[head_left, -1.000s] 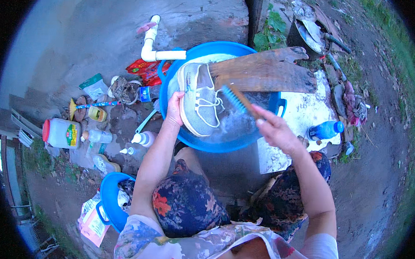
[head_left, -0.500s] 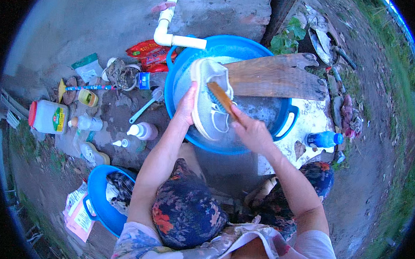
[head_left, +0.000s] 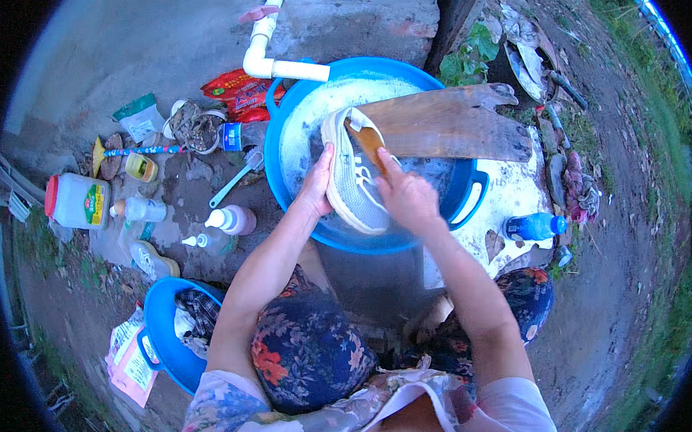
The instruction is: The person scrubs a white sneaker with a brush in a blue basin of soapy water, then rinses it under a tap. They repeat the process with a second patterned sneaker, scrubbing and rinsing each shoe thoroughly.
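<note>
My left hand [head_left: 317, 182] grips a pale grey and white lace-up sneaker [head_left: 364, 199] by its sole edge, toe toward me, above a blue basin [head_left: 270, 151] of sudsy water. A wooden-handled scrub brush [head_left: 367, 143] is in my right hand [head_left: 409, 197], its fingers wrapped round the handle. The brush's head reaches into the shoe's opening near the heel, so its bristles are hidden. Behind the shoe, a weathered wooden board [head_left: 450, 124] rests across the basin's right side.
A white tap pipe [head_left: 290, 70] juts over the basin's back edge. To the left lie a teal-handled brush [head_left: 236, 182], several bottles and another shoe [head_left: 154, 260]. A smaller blue tub [head_left: 166, 339] holds cloth. At the right lies a blue bottle [head_left: 532, 226].
The shoe has turned, its opening and laces now more toward my right hand. The brush has moved from across the laces into the shoe's opening. The view has shifted slightly.
</note>
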